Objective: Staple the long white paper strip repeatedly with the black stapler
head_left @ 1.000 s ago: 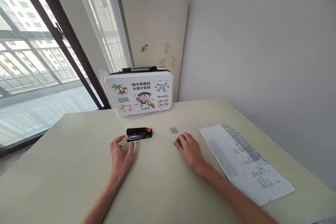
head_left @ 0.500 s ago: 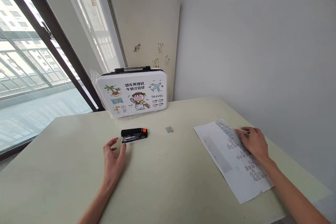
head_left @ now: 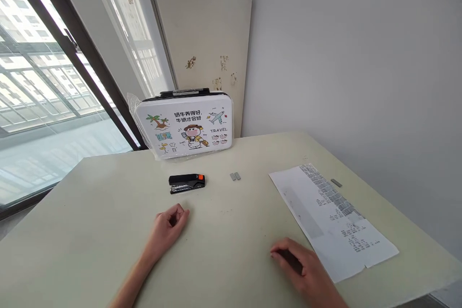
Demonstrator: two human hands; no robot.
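Note:
My left hand (head_left: 170, 225) rests on the table just in front of a black stapler (head_left: 186, 183) with an orange button. Its fingers are curled against the thumb, with nothing visible in them. My right hand (head_left: 303, 265) is low over the table, beside the near left edge of a printed white sheet of paper (head_left: 306, 202). Thumb and fingertips come together there, and no object shows between them. Two small grey strips, apparently staples (head_left: 235, 176), lie side by side right of the stapler. Another dark grey strip (head_left: 336, 183) lies beyond the paper's right edge.
A white case (head_left: 186, 127) with cartoon prints and a black handle stands at the back of the pale table (head_left: 231, 260), wrapped in clear plastic. Behind it is a worn cabinet (head_left: 205, 24). A window (head_left: 46, 77) is at left, a wall at right.
My right hand has left the paper's far right side and come nearer, uncovering the dark grey strip. My left hand has drawn back from the stapler and curled its fingers. The view shifted slightly.

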